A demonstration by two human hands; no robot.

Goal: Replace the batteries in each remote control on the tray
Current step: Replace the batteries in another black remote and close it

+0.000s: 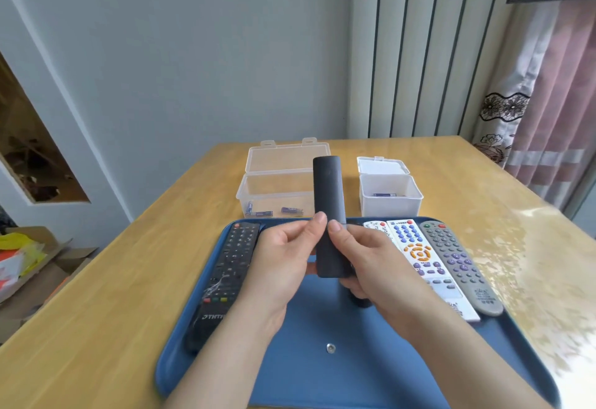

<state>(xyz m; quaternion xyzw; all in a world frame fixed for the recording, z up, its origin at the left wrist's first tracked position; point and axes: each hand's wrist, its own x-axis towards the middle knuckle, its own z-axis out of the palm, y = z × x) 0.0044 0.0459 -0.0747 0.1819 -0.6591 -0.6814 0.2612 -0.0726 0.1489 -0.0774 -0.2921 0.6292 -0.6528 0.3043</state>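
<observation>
The left hand (pixel 283 257) and the right hand (pixel 371 263) hold one slim black remote (pixel 327 189) up over the blue tray (pixel 322 376). Each hand grips one side, with both thumbs pressed on its plain face. A big black remote (pixel 232 263) lies left of the left hand. A white remote (pixel 416 253) and a grey remote (pixel 458 263) lie right of the right hand. Past the hands stand a wide clear box (pixel 274 195) and a small clear box (pixel 390 195), each with batteries (pixel 292 210) inside.
</observation>
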